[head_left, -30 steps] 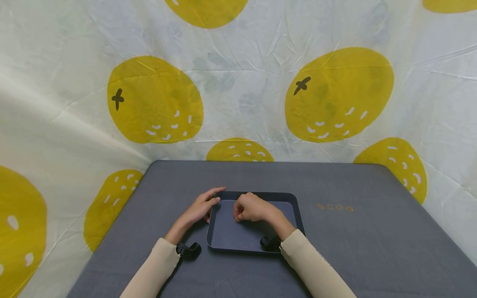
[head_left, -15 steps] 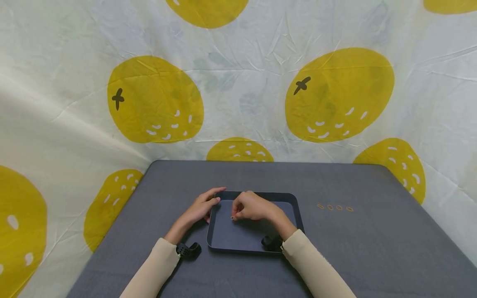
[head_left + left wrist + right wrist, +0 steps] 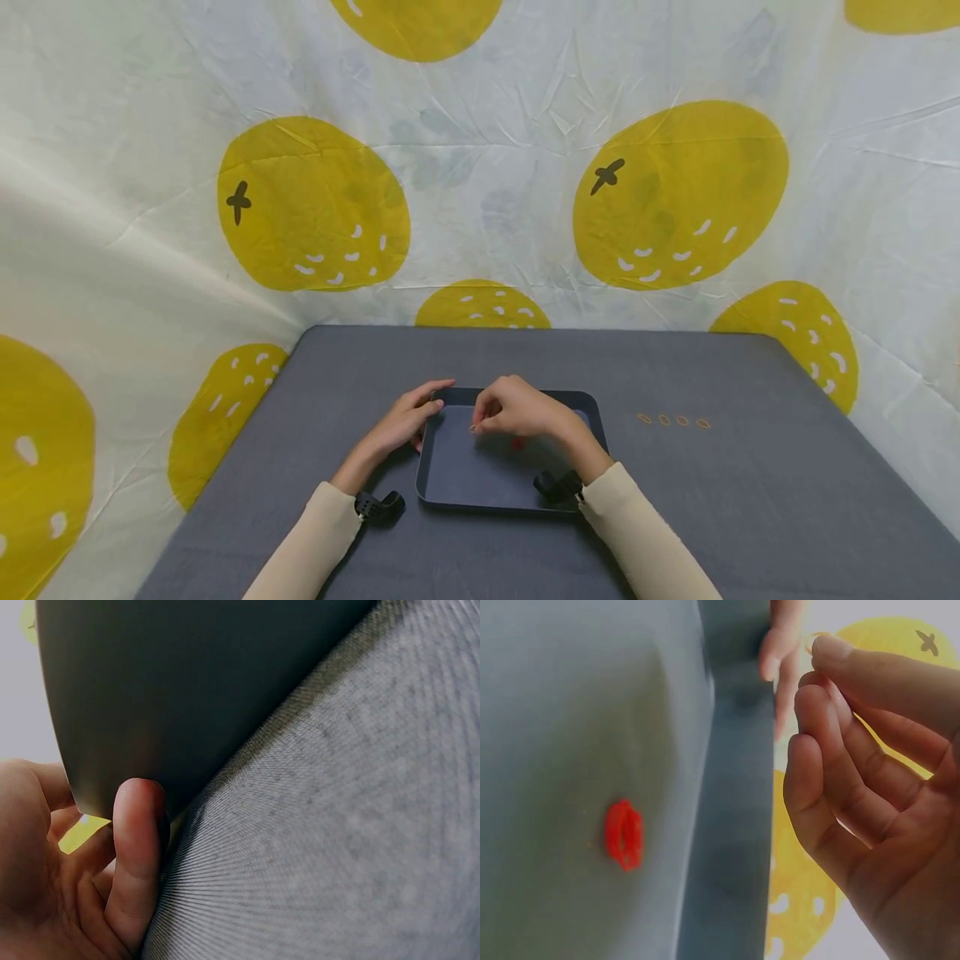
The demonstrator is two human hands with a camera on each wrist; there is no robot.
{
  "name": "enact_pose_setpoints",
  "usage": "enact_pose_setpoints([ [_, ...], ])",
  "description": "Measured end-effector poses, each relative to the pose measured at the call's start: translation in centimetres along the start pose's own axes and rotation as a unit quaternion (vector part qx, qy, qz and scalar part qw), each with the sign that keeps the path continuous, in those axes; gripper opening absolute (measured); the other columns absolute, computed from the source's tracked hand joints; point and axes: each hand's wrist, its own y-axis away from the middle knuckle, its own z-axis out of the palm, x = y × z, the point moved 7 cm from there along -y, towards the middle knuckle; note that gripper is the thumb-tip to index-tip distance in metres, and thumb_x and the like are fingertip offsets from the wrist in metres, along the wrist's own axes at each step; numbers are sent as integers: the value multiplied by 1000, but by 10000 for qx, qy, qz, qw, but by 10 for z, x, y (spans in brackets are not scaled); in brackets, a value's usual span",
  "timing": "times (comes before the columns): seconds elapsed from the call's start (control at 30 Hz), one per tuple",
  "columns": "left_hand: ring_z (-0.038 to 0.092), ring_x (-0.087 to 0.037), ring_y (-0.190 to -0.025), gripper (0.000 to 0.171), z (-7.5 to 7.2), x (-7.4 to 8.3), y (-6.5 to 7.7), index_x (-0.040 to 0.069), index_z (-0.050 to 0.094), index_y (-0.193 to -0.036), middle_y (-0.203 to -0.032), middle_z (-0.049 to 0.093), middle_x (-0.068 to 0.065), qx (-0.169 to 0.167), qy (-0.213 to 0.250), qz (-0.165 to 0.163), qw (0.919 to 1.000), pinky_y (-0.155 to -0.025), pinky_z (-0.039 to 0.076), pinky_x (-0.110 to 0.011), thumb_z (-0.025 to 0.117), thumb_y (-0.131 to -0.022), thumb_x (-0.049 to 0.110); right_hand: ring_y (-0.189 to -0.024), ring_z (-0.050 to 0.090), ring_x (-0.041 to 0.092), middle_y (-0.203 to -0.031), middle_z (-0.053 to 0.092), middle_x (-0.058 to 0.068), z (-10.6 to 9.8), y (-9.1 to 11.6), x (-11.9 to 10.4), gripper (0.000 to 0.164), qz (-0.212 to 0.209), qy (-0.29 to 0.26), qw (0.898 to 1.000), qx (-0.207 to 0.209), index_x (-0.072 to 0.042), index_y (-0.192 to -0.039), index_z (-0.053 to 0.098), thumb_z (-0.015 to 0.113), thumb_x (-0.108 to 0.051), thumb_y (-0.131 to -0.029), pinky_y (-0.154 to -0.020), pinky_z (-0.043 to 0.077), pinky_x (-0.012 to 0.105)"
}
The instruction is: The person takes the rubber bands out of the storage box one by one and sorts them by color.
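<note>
My left hand (image 3: 401, 423) holds the back left corner of the dark tray (image 3: 495, 505). In the left wrist view, a finger (image 3: 139, 832) presses the tray's outer wall while another part of the hand reaches the rim. Over the tray's inside, my right hand (image 3: 517, 408) pinches a thin orange rubber band (image 3: 811, 642) between thumb and index fingertips; most of the band is hidden by them. Below that hand, a red loop-shaped bundle (image 3: 624, 835), like a rubber band, lies on the tray floor, partly covered in the head view.
Several orange rubber bands (image 3: 673, 420) lie in a row on the grey table (image 3: 750, 500), right of the tray. A white curtain (image 3: 487, 200) with yellow fruit prints hangs behind the table and along its sides. Each wrist bears a black camera (image 3: 380, 507).
My right hand has risen and drawn slightly back toward the right with the band, uncovering the red bundle beneath it. The left hand keeps its place on the tray.
</note>
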Motion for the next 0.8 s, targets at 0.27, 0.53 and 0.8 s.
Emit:
enact_pose_setpoints([
  [0.27, 52, -17, -42, 48, 2, 4, 1, 22, 46, -157, -98, 62, -21, -26, 45, 149, 9999, -42, 54, -36, 51, -110, 25, -82, 75, 25, -91, 79, 2, -11, 11, -3, 9, -114, -131, 9998, 113, -8, -92, 80, 75, -15, -96, -70, 58, 23],
  [0.53, 53, -15, -42, 48, 3, 3, 0, 26, 47, -157, -79, 57, -10, -49, 16, 128, 9999, -43, 55, -37, 52, -110, 25, -83, 75, 33, -94, 79, 11, -23, 28, 5, 10, 1, -314, 9993, 211, -7, -92, 80, 76, -15, -95, -70, 57, 23],
  [0.8, 53, -16, -41, 48, 1, 3, 1, 23, 46, -158, -66, 50, -4, -65, 16, 210, 9998, -43, 55, -38, 50, -110, 24, -77, 72, 17, -92, 79, 8, -43, 51, 18, 10, 206, -166, 9987, 437, -9, -93, 79, 76, -18, -95, -68, 56, 24],
])
